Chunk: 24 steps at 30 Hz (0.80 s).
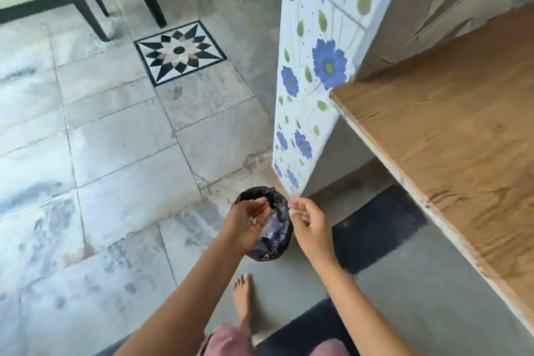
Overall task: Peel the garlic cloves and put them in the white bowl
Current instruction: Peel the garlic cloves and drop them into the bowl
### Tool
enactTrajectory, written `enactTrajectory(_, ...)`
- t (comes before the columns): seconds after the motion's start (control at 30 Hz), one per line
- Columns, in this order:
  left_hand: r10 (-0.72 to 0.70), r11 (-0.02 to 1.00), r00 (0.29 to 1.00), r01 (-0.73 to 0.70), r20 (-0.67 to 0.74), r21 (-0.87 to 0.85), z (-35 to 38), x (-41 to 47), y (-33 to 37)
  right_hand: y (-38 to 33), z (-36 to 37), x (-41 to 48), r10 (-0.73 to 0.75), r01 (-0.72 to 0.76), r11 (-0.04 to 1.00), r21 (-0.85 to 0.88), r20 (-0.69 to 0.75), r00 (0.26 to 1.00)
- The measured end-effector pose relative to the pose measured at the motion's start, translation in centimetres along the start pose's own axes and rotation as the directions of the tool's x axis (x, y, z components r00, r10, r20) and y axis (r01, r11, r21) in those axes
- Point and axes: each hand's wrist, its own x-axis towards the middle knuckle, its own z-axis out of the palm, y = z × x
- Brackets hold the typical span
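Discarding step (judged): papery waste is going into the bin, a side errand to the peeling. How far the peeling itself has got cannot be judged from here.
Floor: pale stone tile, wide around the bin. Any flake that misses lands here and may drift.
Bench: wood top at right, only a bare part in view. The garlic cloves and white bowl are not in view, presumably up there out of frame.
Mat: dark, just beside the bin. Flakes caught on it would be tedious to pick out.
Bin: small, with a black liner, on the floor at the foot of the tiled pillar, directly below both hands. The mouth is narrow and the liner crumpled, so it is a small target.
Left hand: cupped over the mouth with fingers nearly straight, carrying the skins loose with no grip.
Right hand: just beside the left, above the rim, fingers loosely curled. Whether the fingertips pinch a scrap, cannot tell.
Skins: a few pale flakes in the left palm.
Risks: the flakes are light enough to flutter wide if tipped from this height. They may cling to the palm and need brushing off. A clove hidden among them would be binned, so check before tipping.
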Motion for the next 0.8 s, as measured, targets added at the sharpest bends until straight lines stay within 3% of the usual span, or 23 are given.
enactTrajectory(0.13, -0.043, 0.994, 0.986, 0.059, -0.164, 0.093, -3.3, 12.2, 0.7, 7.4, 6.7, 5.6, 0.153, -0.147, 0.987, -0.06, 0.119, 0.981)
enactTrajectory(0.27, -0.087, 0.971, 0.955, 0.145, -0.283, 0.189, -7.8, 27.3, -2.4, 18.9, 12.7, 11.1, 0.269, -0.247, 0.956, -0.157, 0.135, 0.954)
enactTrajectory(0.47, -0.22, 0.897, 0.945, 0.294, -0.242, 0.33, -11.8, 42.8, -7.9, 32.2, 17.8, 16.6, 0.371, -0.339, 0.914, -0.224, 0.116, 0.922)
enactTrajectory(0.57, -0.268, 0.909, 0.928, 0.332, -0.258, 0.253, -13.4, 46.6, -10.1, 35.8, 19.2, 17.9, 0.379, -0.357, 0.91, -0.211, 0.075, 0.922)
enactTrajectory(0.67, -0.314, 0.919, 0.912, 0.361, -0.265, 0.156, -14.6, 48.4, -11.9, 37.4, 21.1, 18.7, 0.357, -0.355, 0.931, -0.085, 0.005, 0.934)
enactTrajectory(0.73, -0.347, 0.919, 0.913, 0.377, -0.215, 0.117, -14.2, 48.4, -12.5, 38.0, 22.8, 18.9, 0.347, -0.348, 0.937, -0.009, 0.095, 0.933)
enactTrajectory(0.8, -0.34, 0.923, 0.927, 0.361, -0.16, 0.131, -12.9, 47.4, -11.9, 39.0, 24.4, 18.5, 0.358, -0.372, 0.928, -0.022, 0.331, 0.873)
